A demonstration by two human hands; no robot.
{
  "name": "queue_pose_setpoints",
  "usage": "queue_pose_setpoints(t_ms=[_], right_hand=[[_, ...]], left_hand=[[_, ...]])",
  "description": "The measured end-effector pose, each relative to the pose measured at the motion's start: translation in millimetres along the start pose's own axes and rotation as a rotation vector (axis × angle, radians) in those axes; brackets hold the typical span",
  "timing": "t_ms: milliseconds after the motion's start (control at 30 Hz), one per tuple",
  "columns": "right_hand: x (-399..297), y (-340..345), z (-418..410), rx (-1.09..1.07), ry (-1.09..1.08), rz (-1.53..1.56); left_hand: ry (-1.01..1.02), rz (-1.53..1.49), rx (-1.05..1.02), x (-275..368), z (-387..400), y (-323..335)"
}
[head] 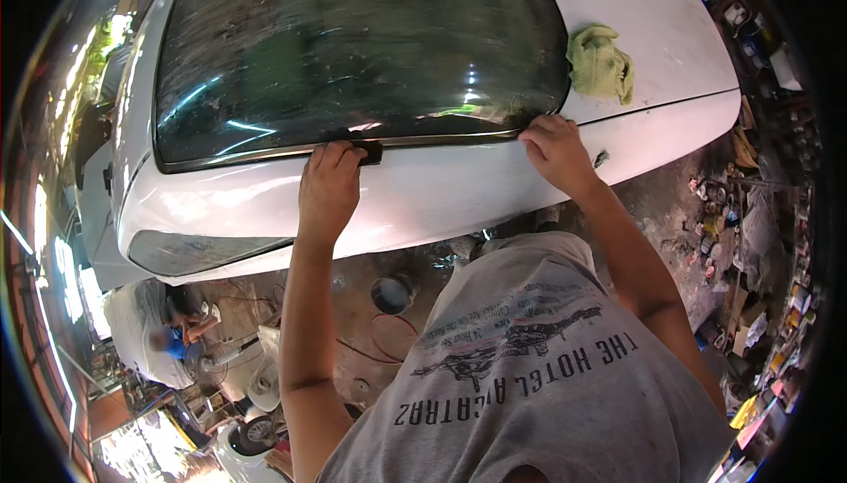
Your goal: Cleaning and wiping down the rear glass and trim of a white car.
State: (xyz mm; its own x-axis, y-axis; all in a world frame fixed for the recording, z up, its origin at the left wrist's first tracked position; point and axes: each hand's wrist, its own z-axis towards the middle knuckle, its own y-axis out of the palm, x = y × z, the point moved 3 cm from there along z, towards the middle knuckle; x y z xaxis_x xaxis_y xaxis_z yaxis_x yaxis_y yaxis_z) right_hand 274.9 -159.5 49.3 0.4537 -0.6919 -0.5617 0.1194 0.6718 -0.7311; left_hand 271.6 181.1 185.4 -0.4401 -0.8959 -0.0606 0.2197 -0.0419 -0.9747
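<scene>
A white car body (pixel 437 178) with a large dark, streaked window glass (pixel 370 53) is in front of me. A narrow trim strip (pixel 443 140) follows the glass's near edge. My left hand (pixel 329 185) rests at this edge, its fingers closed on a small black block (pixel 372 153) that lies against the strip. At the glass's near right corner is my right hand (pixel 559 155), fingers bent over the end of the strip. Whether it grips the strip or only presses on it is hidden. A crumpled green cloth (pixel 601 66) lies on the white panel beyond my right hand.
Below the car, a dark bucket (pixel 392 294) and a reddish hose (pixel 394 337) are on the floor. Another person (pixel 182 341) is low down at the left, near a covered shape (pixel 135 331). Cans and clutter (pixel 718 225) crowd the right side.
</scene>
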Motion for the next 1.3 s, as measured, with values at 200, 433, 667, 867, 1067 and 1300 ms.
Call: queue_pose_setpoints(t_ms=[200, 433, 667, 867, 1067, 1300], right_hand=[[4.7, -0.7, 4.7, -0.017, 0.034, 0.092], [0.9, -0.4, 5.5, -0.028, 0.041, 0.09], [4.2, -3.2, 6.1, -0.02, 0.043, 0.135], [4.6, -4.1, 5.5, -0.009, 0.03, 0.147], [3.3, -3.4, 5.8, -0.01, 0.023, 0.153], [2.4, -6.1, 6.0, -0.019, 0.045, 0.152]], left_hand=[[0.013, -0.012, 0.026, 6.3, -2.8, -3.5], [-0.016, -0.023, 0.034, 11.7, 2.5, -2.6], [-0.053, -0.005, 0.035, 5.0, 2.3, -7.1], [-0.013, -0.032, 0.042, -11.6, -11.3, -27.7], [-0.025, 0.061, -0.001, -49.6, -32.9, -49.6], [-0.017, 0.172, 0.034, -125.6, -46.7, -83.5]])
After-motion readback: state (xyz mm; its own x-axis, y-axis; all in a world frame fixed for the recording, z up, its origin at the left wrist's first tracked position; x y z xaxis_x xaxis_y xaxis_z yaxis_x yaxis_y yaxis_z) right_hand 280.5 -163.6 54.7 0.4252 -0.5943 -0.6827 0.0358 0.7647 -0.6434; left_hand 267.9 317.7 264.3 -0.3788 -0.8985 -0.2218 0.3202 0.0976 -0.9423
